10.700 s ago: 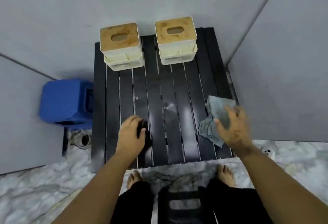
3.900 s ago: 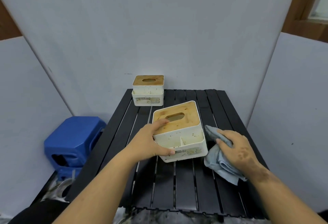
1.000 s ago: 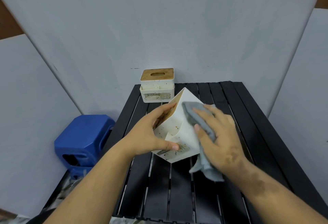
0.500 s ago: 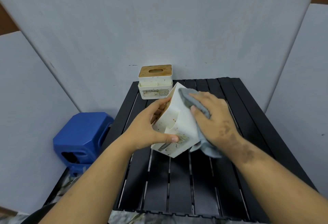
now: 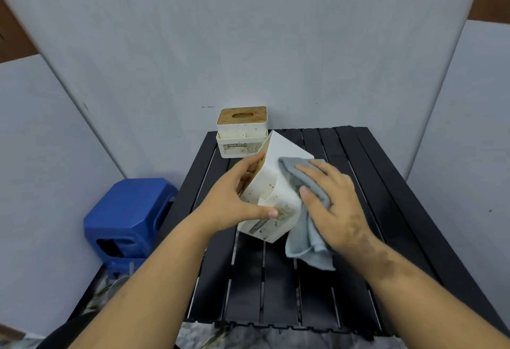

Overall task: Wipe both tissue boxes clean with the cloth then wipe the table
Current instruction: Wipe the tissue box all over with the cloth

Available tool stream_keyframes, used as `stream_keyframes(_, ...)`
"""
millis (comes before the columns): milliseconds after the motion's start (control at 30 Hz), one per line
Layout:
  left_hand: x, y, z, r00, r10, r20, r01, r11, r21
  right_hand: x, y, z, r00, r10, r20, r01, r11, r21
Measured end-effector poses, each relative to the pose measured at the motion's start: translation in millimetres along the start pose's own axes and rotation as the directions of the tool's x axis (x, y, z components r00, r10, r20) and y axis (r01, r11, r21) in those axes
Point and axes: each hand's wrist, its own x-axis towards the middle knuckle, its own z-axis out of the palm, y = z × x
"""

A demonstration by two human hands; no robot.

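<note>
I count two tissue boxes, one cloth, one table and one stool. The far tissue box (image 5: 242, 132) stands upright at the table's back edge, toward its left corner, with its brown wooden lid and oval slot facing up; its white sides are speckled with dirt and a label band runs across the front. The near tissue box (image 5: 271, 191) is tipped onto an edge near the middle of the black slatted table (image 5: 367, 183), lid side turned to the left, so that a plain white side faces up and to the right. Its lower corner points down at the slats; I cannot tell whether it touches them.

My left hand (image 5: 234, 205) grips this tilted box: the fingers curl over the lid side on the left and the thumb lies along the speckled front face, above the label.

My right hand (image 5: 334, 202) lies flat, fingers nearly straight and slightly spread, pressing the grey cloth (image 5: 309, 227) against the box's upturned right side. The cloth bunches under the palm, and its loose end hangs below the hand over the slats.

A blue plastic stool (image 5: 129, 216) sits on the floor just beside the table's left edge. Pale grey panels stand behind and at both sides.
</note>
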Motion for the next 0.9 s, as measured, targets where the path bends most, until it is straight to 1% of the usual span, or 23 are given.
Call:
stream_keyframes(100,-5,-1,-3,1.000,-0.014,0.022,0.014,1.000,0.002,35,8,-11,0.987,0.131,0.095,-0.143,0.981,0.128)
stream_keyframes(200,-11,1,-5,0.999,-0.006,0.050,0.007,1.000,-0.011,57,5,-21,0.968,0.164,0.189,-0.212,0.939,0.271)
stream_keyframes(300,-16,4,-7,0.997,0.008,0.083,-0.008,1.000,0.003,59,-3,-29,0.954,0.200,0.223,-0.267,0.906,0.330)
stream_keyframes(400,-17,10,-9,0.990,0.009,0.137,-0.018,0.998,0.064,40,-8,-35,0.966,0.206,0.159,-0.248,0.912,0.326)
stream_keyframes(500,-19,20,-9,0.973,0.026,0.229,-0.076,0.974,0.212,6,-5,-39,0.975,0.210,0.078,-0.224,0.909,0.352)
stream_keyframes(600,-20,31,1,0.954,0.057,0.296,-0.158,0.931,0.330,-25,4,-47,0.970,0.240,0.038,-0.234,0.877,0.420)
stream_keyframes(700,-19,41,16,0.925,0.104,0.366,-0.270,0.857,0.440,-49,12,-51,0.969,0.246,-0.006,-0.217,0.869,0.445)
stream_keyframes(733,-17,43,21,0.912,0.112,0.394,-0.305,0.828,0.471,-55,12,-51,0.975,0.222,-0.031,-0.188,0.884,0.428)
stream_keyframes(800,-14,46,30,0.883,0.121,0.454,-0.377,0.760,0.530,-61,11,-48,0.985,0.156,-0.070,-0.124,0.934,0.336)
stream_keyframes(833,-12,48,35,0.869,0.124,0.479,-0.410,0.722,0.557,-61,11,-46,0.988,0.141,-0.068,-0.116,0.950,0.289)
stream_keyframes(900,-9,49,43,0.857,0.111,0.504,-0.440,0.668,0.601,-55,12,-45,0.986,0.160,-0.037,-0.148,0.961,0.233)
